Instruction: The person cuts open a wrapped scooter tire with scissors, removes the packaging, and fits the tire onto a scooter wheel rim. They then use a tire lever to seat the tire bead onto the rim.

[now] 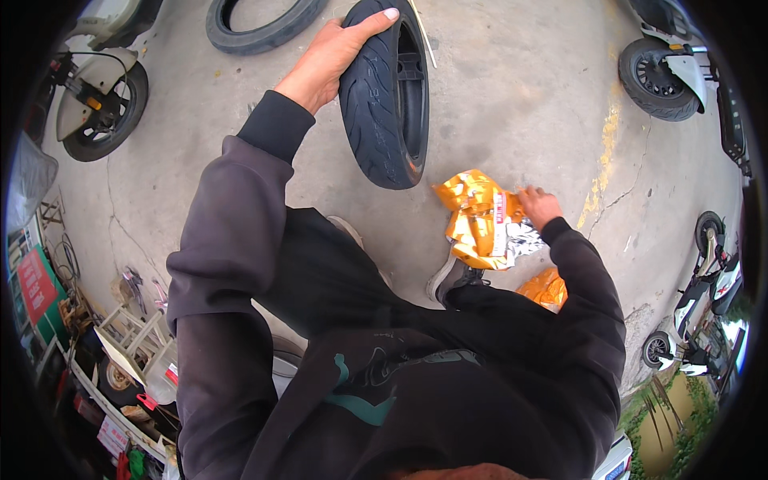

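A black scooter tyre [372,120] stands upright on the concrete floor in front of me, its tread toward the left and its hollow inner side toward the right. My left hand [324,68] grips its upper part, the thumb lying over the top edge. Crumpled orange foil wrapping [476,224] with a silvery inside hangs to the right of the tyre, apart from it. My right hand [540,206] is closed on the wrapping's right edge. More orange wrapping [546,286] shows lower down, partly hidden by my right sleeve and leg.
Another tyre [240,44] lies on the floor at the far left. Scooter front wheels stand at far left [112,108] and far right [658,80]. Near my left side are a pale stool-like frame [144,344] and clutter. Parked two-wheelers [692,312] line the right edge.
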`<state>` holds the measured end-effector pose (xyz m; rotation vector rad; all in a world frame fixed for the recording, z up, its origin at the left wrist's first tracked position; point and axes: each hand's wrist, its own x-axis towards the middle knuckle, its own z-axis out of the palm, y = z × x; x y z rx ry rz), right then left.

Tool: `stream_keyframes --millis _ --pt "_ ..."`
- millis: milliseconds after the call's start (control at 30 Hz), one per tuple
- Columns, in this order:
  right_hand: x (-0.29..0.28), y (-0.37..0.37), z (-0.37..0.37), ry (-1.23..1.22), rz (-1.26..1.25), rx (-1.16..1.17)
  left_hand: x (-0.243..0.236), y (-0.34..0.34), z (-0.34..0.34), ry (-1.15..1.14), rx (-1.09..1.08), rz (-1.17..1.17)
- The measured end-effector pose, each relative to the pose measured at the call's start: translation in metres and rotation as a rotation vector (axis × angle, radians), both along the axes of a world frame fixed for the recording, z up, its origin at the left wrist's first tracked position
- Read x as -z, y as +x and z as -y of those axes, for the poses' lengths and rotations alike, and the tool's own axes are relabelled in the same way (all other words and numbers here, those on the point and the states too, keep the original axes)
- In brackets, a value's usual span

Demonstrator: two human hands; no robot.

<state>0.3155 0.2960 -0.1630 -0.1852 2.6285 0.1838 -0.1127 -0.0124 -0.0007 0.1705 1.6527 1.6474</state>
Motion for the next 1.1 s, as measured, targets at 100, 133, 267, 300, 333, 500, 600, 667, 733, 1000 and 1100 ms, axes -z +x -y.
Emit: stream_keyframes --millis 100,133,267,300,333,500,600,667,733,1000,1100 --pt "-0.041 0.155 -0.099 0.300 0.072 0.264 -0.013 0.013 -0.005 -0.067 0.072 -0.060" --pt "-0.052 0.208 -0.128 0.479 0.239 0.476 -0.015 0.017 -0.006 -0.098 0.090 -0.080" --pt "-0.133 0.310 -0.250 0.883 0.550 1.612 -0.004 0.035 -0.020 0.050 0.173 0.006" --pt "-0.084 0.232 -0.249 0.640 0.529 1.355 -0.009 0.041 -0.012 0.009 0.162 -0.008" --pt "-0.059 0.150 -0.229 0.432 0.496 1.100 -0.019 0.053 -0.010 -0.065 0.139 -0.063" --pt "-0.064 -0.146 0.054 -0.142 -0.466 0.137 -0.033 0.099 -0.023 -0.077 0.158 -0.065" --pt "-0.053 -0.228 0.121 0.094 -0.418 -0.199 -0.021 0.113 -0.016 -0.106 0.117 -0.099" --pt "-0.029 -0.252 0.144 0.418 -0.303 -0.280 -0.005 0.114 -0.006 -0.090 0.004 -0.132" --pt "-0.004 -0.248 0.129 0.508 -0.489 -0.365 -0.015 0.100 -0.020 -0.058 -0.046 -0.084" --pt "-0.003 -0.299 0.118 0.296 -0.209 -0.047 -0.027 0.065 -0.050 -0.141 0.033 -0.022" --pt "0.011 -0.308 0.115 0.336 -0.244 0.000 -0.037 0.059 -0.078 -0.139 -0.019 0.054"
